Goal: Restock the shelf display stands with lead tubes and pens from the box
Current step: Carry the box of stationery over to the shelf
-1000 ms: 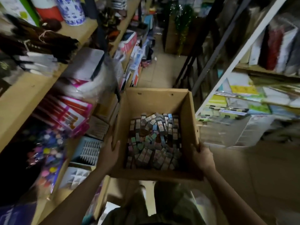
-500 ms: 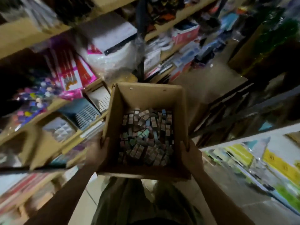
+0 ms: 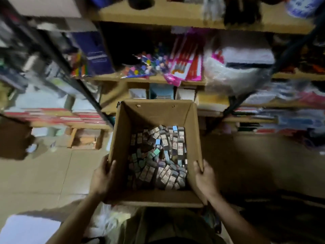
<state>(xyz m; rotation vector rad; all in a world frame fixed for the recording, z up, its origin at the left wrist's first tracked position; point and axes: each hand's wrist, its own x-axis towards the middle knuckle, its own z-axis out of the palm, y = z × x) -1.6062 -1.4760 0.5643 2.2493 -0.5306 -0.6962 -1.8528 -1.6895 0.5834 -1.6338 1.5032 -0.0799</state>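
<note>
Left hand (image 3: 103, 178) grips the left wall of the open cardboard box (image 3: 159, 113), thumb hooked over the rim. The box is carried in front of the person, facing the wooden shelves (image 3: 158, 19), with a loose heap of small lead tubes (image 3: 158, 155) covering its bottom. Right hand (image 3: 204, 178) clasps the right wall, thumb inside.

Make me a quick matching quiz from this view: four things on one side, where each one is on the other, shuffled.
Things:
1. left hand
2. right hand
3. small packets
4. pink packs

Places:
A. on the shelf beyond the box
B. gripping the box's right wall
C. heaped inside the box
D. gripping the box's left wall

Pairs: 1-D, 2-B, 3-C, 4-A
</note>
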